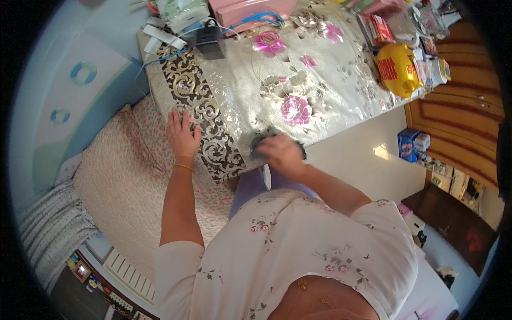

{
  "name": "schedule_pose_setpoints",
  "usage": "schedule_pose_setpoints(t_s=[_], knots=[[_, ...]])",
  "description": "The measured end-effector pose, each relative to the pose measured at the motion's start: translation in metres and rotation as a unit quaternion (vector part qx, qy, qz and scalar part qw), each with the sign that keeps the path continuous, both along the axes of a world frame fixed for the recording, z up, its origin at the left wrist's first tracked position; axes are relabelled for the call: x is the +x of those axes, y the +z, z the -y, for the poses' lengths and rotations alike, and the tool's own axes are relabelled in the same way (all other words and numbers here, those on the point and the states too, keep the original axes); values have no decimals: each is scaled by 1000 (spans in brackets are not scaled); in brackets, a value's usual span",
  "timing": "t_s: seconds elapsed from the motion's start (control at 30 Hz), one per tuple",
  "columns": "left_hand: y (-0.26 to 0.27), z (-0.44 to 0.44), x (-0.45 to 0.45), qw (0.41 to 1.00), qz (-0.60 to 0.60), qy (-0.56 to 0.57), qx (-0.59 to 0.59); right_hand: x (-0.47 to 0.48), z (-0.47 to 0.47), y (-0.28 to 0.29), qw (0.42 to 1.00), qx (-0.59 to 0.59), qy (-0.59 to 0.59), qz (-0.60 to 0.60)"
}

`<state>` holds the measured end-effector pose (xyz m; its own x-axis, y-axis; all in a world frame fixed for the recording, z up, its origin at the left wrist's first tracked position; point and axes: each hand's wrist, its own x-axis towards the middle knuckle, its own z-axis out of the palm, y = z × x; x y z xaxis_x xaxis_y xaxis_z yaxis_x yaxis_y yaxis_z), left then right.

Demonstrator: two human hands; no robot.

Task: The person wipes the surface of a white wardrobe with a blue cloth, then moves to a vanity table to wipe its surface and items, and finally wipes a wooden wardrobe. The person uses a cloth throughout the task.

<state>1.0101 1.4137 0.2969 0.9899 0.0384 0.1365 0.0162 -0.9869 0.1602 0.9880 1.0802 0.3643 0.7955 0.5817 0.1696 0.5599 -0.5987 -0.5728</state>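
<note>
A glossy floral tablecloth [248, 86] with pink blooms and a dark scrollwork border covers the table before me. My left hand [183, 134] lies flat on that border near the left edge, fingers spread, holding nothing. Close to the table's front edge, my right hand [282, 155] presses down on a dark cloth [256, 146], gripping it against the tablecloth. The right hand is blurred, and the cloth shows on both sides of it. Part of the cloth is hidden beneath the palm.
A black box-shaped device [210, 42], white power strip [164, 37], tissue pack [182, 14] and blue cable [256, 18] crowd the far left. A gold piggy bank [398, 71] stands near the right edge among small boxes. A bed [120, 188] adjoins the table's left side.
</note>
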Motion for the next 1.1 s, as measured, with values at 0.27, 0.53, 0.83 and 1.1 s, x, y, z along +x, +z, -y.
schedule_pose_setpoints(t_s=[0.27, 0.53, 0.83, 1.1], knots=[[4, 1, 4, 1000, 7, 1, -25, 151, 168, -17, 945, -258, -191, 57], [8, 1, 2, 999, -12, 5, -49, 160, 160, -51, 945, -102, -294, 96], [7, 0, 1, 999, -18, 15, -45, 151, 57, -30, 992, -83, 3, 91], [9, 2, 2, 999, -9, 9, -49, 268, 48, -53, 948, -164, -227, 152]])
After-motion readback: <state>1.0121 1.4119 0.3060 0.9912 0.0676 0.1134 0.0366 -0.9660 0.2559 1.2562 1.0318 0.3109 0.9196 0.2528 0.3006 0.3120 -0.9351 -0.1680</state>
